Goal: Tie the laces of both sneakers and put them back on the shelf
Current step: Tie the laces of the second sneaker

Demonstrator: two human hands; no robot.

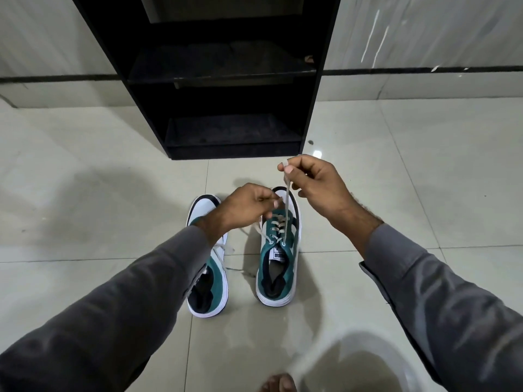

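Observation:
Two green, white and black sneakers stand side by side on the tiled floor, toes toward the shelf. My right hand (314,185) pinches one white lace end (286,210) of the right sneaker (278,267) and holds it taut, straight up from the top eyelet. My left hand (249,206) hovers over that sneaker's toe and pinches its other lace end, which runs off to the left. My left forearm covers part of the left sneaker (210,281), whose laces lie loose on the floor.
A black open shelf unit (226,80) stands directly ahead against the grey wall, its lower shelves dark and bare. Glossy light tiles (85,193) spread all around. A bare foot (278,383) shows at the bottom edge.

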